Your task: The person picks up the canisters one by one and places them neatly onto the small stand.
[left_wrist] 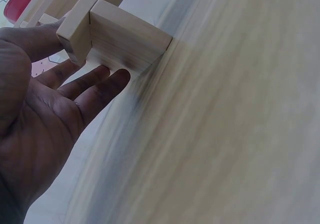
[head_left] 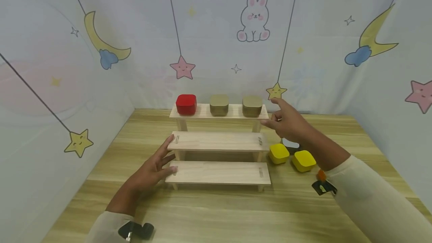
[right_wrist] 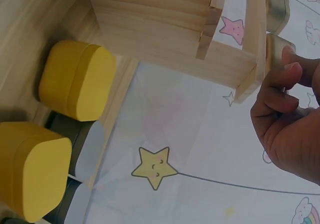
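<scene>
A three-step wooden stand sits on the table. On its top step a red tin, a gold tin and a second gold tin stand in a row. My left hand rests at the stand's left end, its thumb on the lowest step and a fingertip at the middle step, fingers fairly straight. Just right of the second gold tin is my right hand, index finger and thumb stretched out and apart, the other fingers bent. Nothing is held in it.
Two yellow tins, one nearer the stand and one farther right, lie on the wood-grain table. Behind them a dark tin with a pale face is partly hidden by the right arm. A printed curtain encloses the back and sides.
</scene>
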Motion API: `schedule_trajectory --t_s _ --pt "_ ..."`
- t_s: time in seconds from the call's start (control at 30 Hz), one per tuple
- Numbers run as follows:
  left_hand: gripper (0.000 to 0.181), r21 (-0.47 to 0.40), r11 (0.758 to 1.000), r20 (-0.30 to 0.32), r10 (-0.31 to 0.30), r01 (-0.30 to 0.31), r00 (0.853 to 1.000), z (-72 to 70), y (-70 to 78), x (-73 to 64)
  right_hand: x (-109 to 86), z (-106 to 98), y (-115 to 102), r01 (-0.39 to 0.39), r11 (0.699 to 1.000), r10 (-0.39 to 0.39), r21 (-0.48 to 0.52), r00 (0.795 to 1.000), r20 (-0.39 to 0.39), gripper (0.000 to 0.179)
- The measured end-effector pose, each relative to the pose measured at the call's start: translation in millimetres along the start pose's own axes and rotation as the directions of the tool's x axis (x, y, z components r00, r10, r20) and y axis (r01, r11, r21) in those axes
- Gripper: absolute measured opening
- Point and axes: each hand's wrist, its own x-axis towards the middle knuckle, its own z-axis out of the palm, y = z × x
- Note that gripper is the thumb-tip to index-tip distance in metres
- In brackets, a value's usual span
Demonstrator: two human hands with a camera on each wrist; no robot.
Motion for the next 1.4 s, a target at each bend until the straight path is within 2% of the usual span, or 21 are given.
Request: schedule_trajectory --t_s 0.17,0.4,0.63,0.83,1.0,1.13,1.23,1.4 --pt "0.108 -0.002 1.000 -0.001 -0.005 0.005 1.000 -0.1 0.3 -0.6 -9.4 -4 12 0.005 1.000 -0.005 0.010 1.000 -0.029 0.095" --pt "0.108 0.001 1.000 -0.003 0.000 0.000 1.000 0.2 -0.2 -0.7 -24.3 -12 29 0.017 0.999 -0.016 0.042 1.000 -0.016 0.094" --pt "0.108 0.006 1.000 -0.006 -0.018 0.018 1.000 0.7 0.4 -0.3 -40.7 -21 45 0.008 1.000 -0.008 0.030 1.000 -0.022 0.092" --pt "0.107 0.002 1.000 -0.006 -0.009 0.009 1.000 0.3 -0.2 -0.6 -52.3 -29 59 0.016 1.000 -0.016 0.017 1.000 -0.016 0.090" --pt "0.108 -0.005 1.000 -0.010 -0.018 0.018 1.000 0.2 -0.1 -2.1 -63.8 -34 71 0.022 0.995 -0.020 0.093 1.000 -0.021 0.088" --pt "0.109 -0.005 1.000 -0.012 -0.023 0.023 1.000 0.9 -0.3 -2.6 -73.7 -38 85 0.062 0.986 -0.057 0.155 0.998 -0.041 0.085" --pt "0.108 0.001 1.000 -0.013 -0.025 0.025 1.000 1.1 -0.6 -2.6 -80.9 -40 98 0.082 0.980 -0.075 0.179 0.996 -0.047 0.083" --pt "0.108 -0.006 1.000 -0.011 -0.023 0.023 1.000 0.7 -0.2 -2.0 -94.8 -40 121 0.076 0.976 -0.064 0.202 0.996 -0.066 0.082"
